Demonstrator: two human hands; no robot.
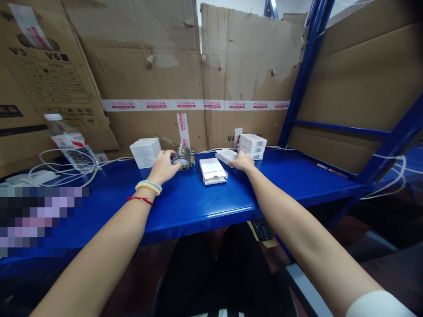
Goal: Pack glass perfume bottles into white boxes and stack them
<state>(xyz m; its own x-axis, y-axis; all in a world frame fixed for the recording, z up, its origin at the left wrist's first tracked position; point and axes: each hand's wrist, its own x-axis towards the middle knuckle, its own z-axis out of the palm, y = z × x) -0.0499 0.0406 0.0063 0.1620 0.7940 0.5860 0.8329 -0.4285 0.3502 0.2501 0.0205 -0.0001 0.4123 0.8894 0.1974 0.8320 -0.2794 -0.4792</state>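
Note:
My left hand (163,168) is at a dark, shiny round object (183,157), its thumb and fingers curled against the near side. What kind of object it is I cannot make out. My right hand (243,161) grips the right end of a flat white box (225,156) that lies on the table. Between my hands lies another white box (213,171), with its flap end open toward me. Beside my right hand rises a stack of white boxes (254,147) with barcodes. Left of my left hand stands a row of white boxes (145,152).
A blue table (198,207) runs across in front of me, backed by tall cardboard (155,70). A water bottle (71,145) leans at the left among white cables (49,167). Blue metal posts (302,75) stand at the right, with more cables (398,176).

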